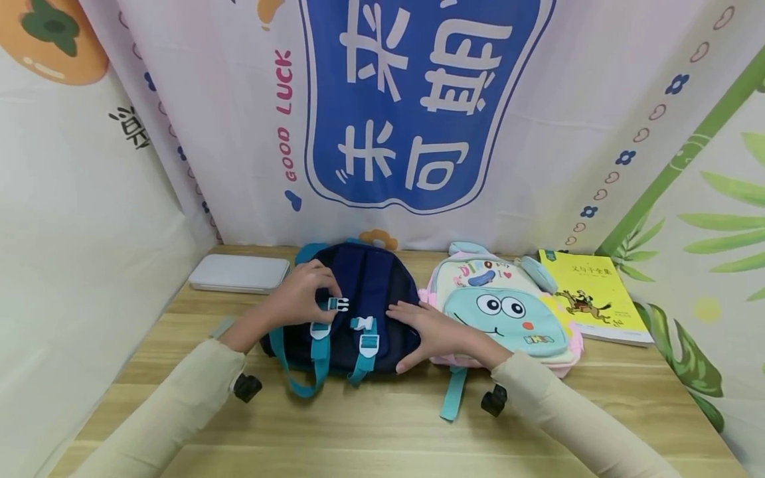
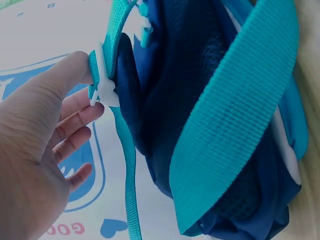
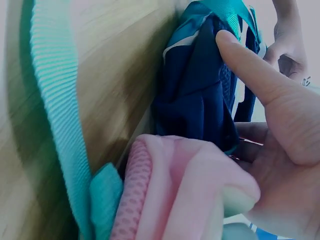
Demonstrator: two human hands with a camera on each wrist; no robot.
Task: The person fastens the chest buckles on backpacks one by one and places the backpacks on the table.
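Note:
A navy backpack (image 1: 397,282) with teal straps lies on the table, its strap side up. My left hand (image 1: 301,292) pinches a white pronged buckle half (image 1: 342,305) on a teal strap; in the left wrist view the thumb and fingertips meet at this white clip (image 2: 106,92). The other white buckle half (image 1: 362,323) lies on the backpack, apart from the pinched one. My right hand (image 1: 439,330), fingers spread, rests on the backpack's right side. In the right wrist view its thumb (image 3: 245,62) touches the navy fabric.
Just right of the navy one lies a pastel backpack (image 1: 508,315) with a cartoon face, its teal strap (image 1: 454,393) trailing forward. A yellow book (image 1: 597,292) lies beyond it. A white flat case (image 1: 239,273) is at the back left. Printed curtains (image 1: 239,199) enclose the table.

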